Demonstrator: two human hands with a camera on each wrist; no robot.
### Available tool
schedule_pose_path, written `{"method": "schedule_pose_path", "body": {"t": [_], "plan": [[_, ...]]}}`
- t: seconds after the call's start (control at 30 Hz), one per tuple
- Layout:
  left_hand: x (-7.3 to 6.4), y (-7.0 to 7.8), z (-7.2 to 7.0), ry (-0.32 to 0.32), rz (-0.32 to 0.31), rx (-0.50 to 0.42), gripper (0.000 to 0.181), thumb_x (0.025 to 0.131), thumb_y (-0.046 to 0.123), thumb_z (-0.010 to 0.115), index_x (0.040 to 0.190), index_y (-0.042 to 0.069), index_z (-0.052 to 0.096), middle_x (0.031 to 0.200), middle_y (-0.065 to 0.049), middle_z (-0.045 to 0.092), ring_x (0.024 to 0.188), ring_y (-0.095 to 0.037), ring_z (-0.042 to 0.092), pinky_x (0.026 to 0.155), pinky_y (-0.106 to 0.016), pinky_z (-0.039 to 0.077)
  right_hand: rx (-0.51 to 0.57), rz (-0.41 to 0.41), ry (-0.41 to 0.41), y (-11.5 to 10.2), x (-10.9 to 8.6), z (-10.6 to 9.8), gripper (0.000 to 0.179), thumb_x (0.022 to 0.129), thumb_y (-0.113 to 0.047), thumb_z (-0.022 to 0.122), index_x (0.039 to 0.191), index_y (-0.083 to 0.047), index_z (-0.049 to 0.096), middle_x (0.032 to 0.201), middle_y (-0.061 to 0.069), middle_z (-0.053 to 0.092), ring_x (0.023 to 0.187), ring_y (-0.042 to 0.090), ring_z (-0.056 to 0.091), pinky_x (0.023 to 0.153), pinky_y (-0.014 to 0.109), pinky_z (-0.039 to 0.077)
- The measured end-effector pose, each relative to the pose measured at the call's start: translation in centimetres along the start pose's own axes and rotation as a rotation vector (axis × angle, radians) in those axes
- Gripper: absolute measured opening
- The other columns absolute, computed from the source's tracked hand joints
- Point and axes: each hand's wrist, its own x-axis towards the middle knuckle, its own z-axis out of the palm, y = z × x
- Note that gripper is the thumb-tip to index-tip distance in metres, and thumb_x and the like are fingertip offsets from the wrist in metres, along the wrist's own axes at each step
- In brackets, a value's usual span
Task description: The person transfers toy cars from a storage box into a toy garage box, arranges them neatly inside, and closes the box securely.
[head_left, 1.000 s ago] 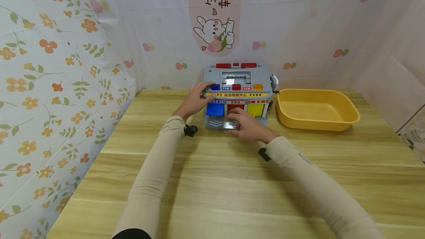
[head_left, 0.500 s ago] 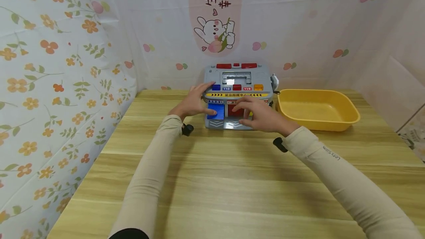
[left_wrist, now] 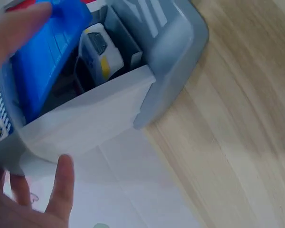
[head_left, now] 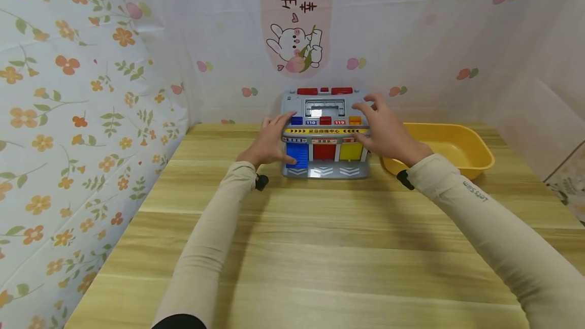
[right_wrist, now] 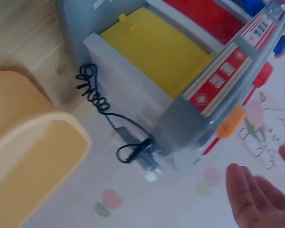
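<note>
A grey toy emergency station [head_left: 292, 103] stands on the wooden table, with blue [head_left: 298, 154], red [head_left: 323, 151] and yellow [head_left: 351, 152] garage doors along its front. My left hand [head_left: 267, 142] spans its left end, fingers spread up by the roof edge and thumb at the blue door. In the left wrist view that door tilts outward, and a small white toy car [left_wrist: 102, 50] shows in the bay behind it. My right hand [head_left: 388, 131] is at the upper right corner, fingers parted near the orange button [head_left: 355, 120]; the right wrist view shows them relaxed and holding nothing.
A yellow plastic basin [head_left: 473, 169] stands right of the station, partly behind my right hand. A black coiled cord [right_wrist: 92, 95] hangs on the station's right side. Behind is a cloth backdrop [head_left: 219, 90] with printed fruit and a rabbit.
My right hand has left the front of the red door and moved up and right to the roof corner. My left thumb has dropped to the blue door, which hangs lower than before.
</note>
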Motion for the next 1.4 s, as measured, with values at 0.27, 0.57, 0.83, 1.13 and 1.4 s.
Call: {"method": "schedule_pose_path", "body": {"t": [0.27,0.57,0.83,1.13,1.4], "plan": [[-0.2,-0.3,2.0,0.126,0.037,0.17,0.132,0.055,0.036,0.1,0.16,0.024,0.02,0.149,-0.004,0.046,0.116,-0.029,0.033,0.094,-0.043,0.04,0.107,0.157,-0.178,2.0,0.7,1.5,0.086,0.089,-0.022,0.074,0.156,-0.001,0.024,0.152,0.031,0.034,0.133,0.046,0.035,0.112,0.063,0.04],[0.0,-0.6,3.3,0.252,0.08,0.231,0.123,0.055,0.028,0.101,0.153,0.018,0.027,0.146,-0.005,0.051,0.117,-0.031,0.035,0.095,-0.042,0.041,0.106,0.158,-0.192,2.6,0.8,2.4,0.086,0.089,-0.022,0.075,0.154,0.001,0.024,0.15,0.03,0.037,0.132,0.044,0.036,0.114,0.061,0.039],[0.0,-0.5,3.2,0.28,0.121,0.267,0.119,0.057,0.028,0.1,0.152,0.016,0.029,0.146,-0.008,0.053,0.116,-0.032,0.037,0.096,-0.041,0.039,0.073,0.14,-0.165,3.0,0.6,2.6,0.085,0.087,-0.018,0.075,0.153,0.004,0.026,0.15,0.029,0.037,0.131,0.043,0.038,0.115,0.059,0.038],[0.1,-0.5,3.3,0.288,0.11,0.265,0.112,0.062,0.023,0.097,0.151,0.015,0.029,0.148,-0.008,0.051,0.117,-0.032,0.037,0.096,-0.041,0.04,0.054,0.133,-0.133,3.1,0.5,2.9,0.085,0.086,-0.019,0.076,0.152,0.004,0.028,0.149,0.029,0.039,0.128,0.042,0.041,0.113,0.058,0.04],[0.3,-0.4,3.8,0.374,0.144,0.28,0.107,0.059,0.019,0.098,0.145,0.013,0.035,0.143,-0.009,0.057,0.113,-0.032,0.042,0.093,-0.039,0.047,0.035,0.116,-0.116,3.4,0.4,2.9,0.086,0.086,-0.022,0.076,0.152,0.005,0.028,0.149,0.029,0.039,0.128,0.042,0.04,0.114,0.058,0.04]]}}
